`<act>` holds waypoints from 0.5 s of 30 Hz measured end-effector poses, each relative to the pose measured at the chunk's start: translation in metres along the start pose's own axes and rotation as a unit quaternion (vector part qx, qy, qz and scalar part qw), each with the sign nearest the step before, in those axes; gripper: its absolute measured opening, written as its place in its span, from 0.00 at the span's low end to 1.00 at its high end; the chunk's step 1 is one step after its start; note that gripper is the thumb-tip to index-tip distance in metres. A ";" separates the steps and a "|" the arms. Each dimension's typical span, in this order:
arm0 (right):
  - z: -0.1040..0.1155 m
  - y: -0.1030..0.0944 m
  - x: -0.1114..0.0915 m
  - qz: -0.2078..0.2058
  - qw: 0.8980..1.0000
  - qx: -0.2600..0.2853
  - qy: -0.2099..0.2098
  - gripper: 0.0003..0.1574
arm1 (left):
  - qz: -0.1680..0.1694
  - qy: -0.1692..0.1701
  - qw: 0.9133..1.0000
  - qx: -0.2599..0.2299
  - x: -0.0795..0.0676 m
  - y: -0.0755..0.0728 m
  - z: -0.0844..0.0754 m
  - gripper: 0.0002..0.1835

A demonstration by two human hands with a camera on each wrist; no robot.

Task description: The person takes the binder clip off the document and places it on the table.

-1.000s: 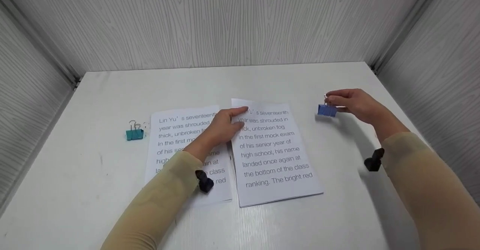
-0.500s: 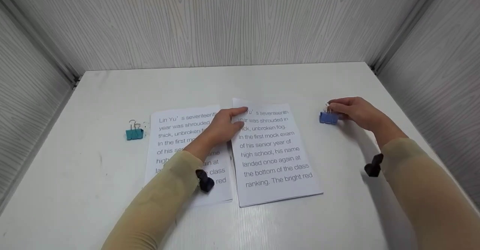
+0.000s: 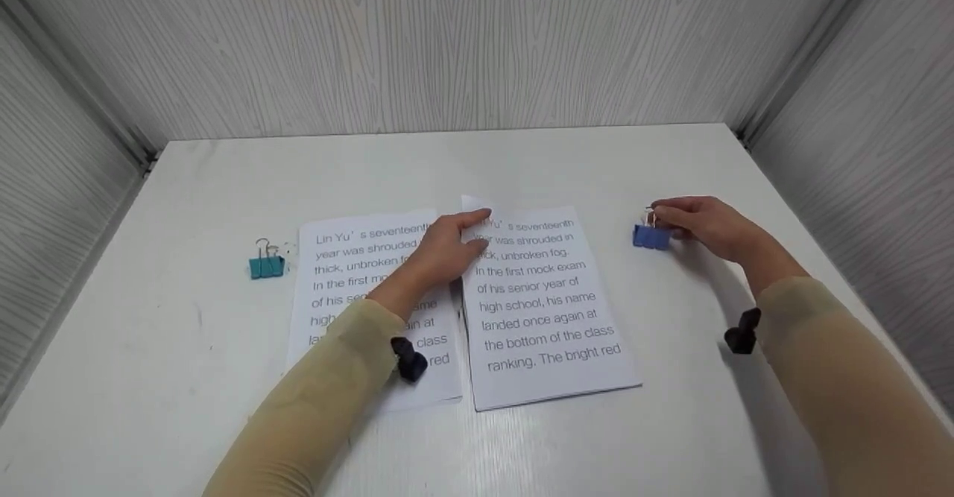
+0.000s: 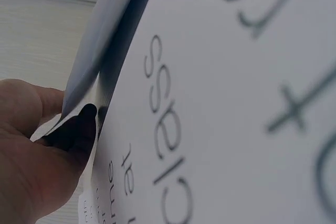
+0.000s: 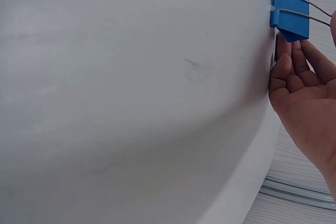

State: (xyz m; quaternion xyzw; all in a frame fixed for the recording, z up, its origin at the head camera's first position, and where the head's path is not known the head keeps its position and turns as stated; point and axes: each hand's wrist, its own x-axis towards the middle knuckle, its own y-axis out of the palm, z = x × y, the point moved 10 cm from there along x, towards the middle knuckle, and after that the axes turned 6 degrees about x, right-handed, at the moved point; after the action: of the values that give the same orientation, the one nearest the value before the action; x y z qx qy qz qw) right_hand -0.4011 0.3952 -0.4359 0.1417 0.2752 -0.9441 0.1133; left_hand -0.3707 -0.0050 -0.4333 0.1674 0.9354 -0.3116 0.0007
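Note:
My left hand (image 3: 446,247) reaches across the left paper stack (image 3: 373,238) to the upper left edge of the right paper stack (image 3: 551,296). Its index finger lies over that stack's top corner. In the left wrist view, this hand (image 4: 39,140) pinches the paper edge, which bows up between thumb and fingers. My right hand (image 3: 704,221) pinches the wire handles of a blue binder clip (image 3: 651,236), low over the table at the right. The right wrist view shows the clip (image 5: 292,6) with its spine toward the tabletop and other fingers curled beside it.
A teal binder clip (image 3: 267,267) stands on the white table (image 3: 186,378) left of the stacks. Wood-grain panels (image 3: 447,50) enclose the table at the back and on both sides. Both stacks carry large printed text.
My right hand has lowered the blue binder clip toward the tabletop, shifting hardly at all sideways. The left hand stays at the right stack's corner.

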 end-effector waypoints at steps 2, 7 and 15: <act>0.000 0.000 0.001 -0.002 1.000 -0.008 0.001 0.40 | -0.003 -0.003 1.000 0.007 -0.001 -0.002 0.000 0.32; 0.004 -0.002 -0.002 -0.016 1.000 -0.007 -0.004 0.45 | -0.019 -0.002 0.999 0.030 -0.003 -0.012 -0.001 0.35; 0.037 -0.008 -0.020 -0.165 0.978 -0.110 -0.061 0.58 | -0.078 0.033 0.989 0.119 -0.023 -0.037 -0.011 0.44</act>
State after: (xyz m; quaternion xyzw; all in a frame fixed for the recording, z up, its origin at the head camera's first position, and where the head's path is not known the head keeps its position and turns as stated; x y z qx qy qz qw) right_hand -0.3923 0.3838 -0.3952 0.0231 0.3892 -0.9208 -0.0128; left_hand -0.3597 -0.0339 -0.4002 0.1028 0.9012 -0.4144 -0.0742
